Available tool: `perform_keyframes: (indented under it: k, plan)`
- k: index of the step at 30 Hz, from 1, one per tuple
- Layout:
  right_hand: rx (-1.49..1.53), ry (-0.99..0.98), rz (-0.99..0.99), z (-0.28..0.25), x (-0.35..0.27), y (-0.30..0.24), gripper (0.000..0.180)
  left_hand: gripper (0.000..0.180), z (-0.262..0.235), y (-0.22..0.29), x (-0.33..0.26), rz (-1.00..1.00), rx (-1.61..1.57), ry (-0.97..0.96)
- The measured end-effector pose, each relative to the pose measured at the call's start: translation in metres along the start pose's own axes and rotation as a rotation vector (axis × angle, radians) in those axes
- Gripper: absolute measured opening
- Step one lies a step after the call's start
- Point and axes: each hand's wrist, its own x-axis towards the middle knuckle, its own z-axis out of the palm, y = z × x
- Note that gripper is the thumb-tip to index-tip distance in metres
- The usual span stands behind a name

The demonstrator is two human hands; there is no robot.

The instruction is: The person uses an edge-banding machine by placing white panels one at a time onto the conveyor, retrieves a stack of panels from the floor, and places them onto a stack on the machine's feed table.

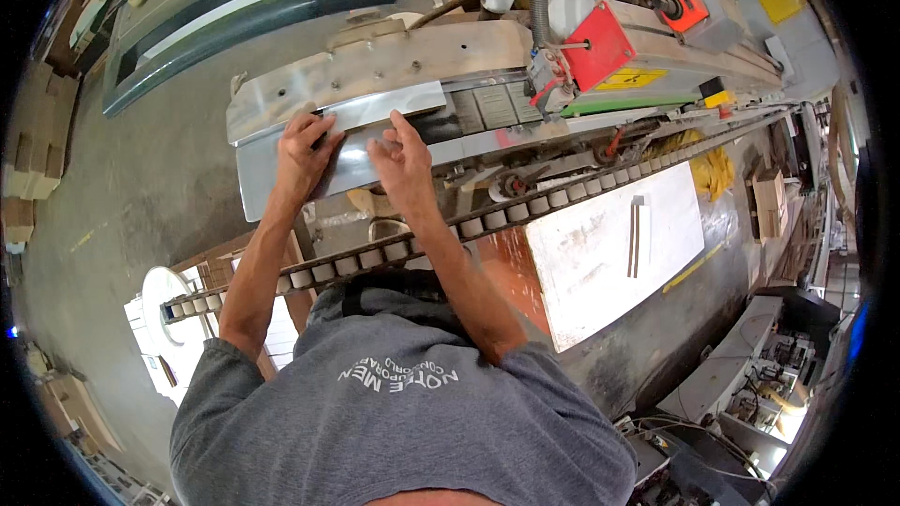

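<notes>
A narrow, glossy white strip (pixel 392 105) lies along the metal fence at the infeed end of a long machine. My left hand (pixel 305 152) is at its left end, with fingers curled and fingertips pinched at the strip's edge. To the right, my right hand (pixel 405 167) is over the smooth grey metal table (pixel 262 178). Its index finger points up to the strip's near edge, the thumb stands apart, and the other fingers are loosely bent. Nothing shows in its grasp. The strip's left end is partly hidden behind my left fingers.
A roller rail (pixel 511 214) crosses in front of my body. Right of the strip are the machine's red guard plate (pixel 600 45) and an orange switch (pixel 682 7). A white board (pixel 600 258) carrying thin strips (pixel 639 239) stands at right; a white round disc (pixel 173 305) is lower left.
</notes>
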Motion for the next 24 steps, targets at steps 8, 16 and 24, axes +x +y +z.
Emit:
perform_keyframes:
  k: [8, 16, 24]
  plan:
    - [-0.004, 0.116, -0.006, -0.042, 0.022, 0.017, 0.062, 0.027, 0.046, 0.039, 0.024, -0.061, -0.04, -0.041]
    - [-0.024, 0.146, -0.025, -0.094, 0.038, 0.02, 0.065, 0.025, 0.09, 0.069, 0.043, -0.055, -0.044, -0.074]
    - [-0.021, 0.231, -0.021, -0.141, 0.04, 0.014, 0.059, 0.023, 0.135, 0.099, 0.061, 0.02, -0.039, -0.051]
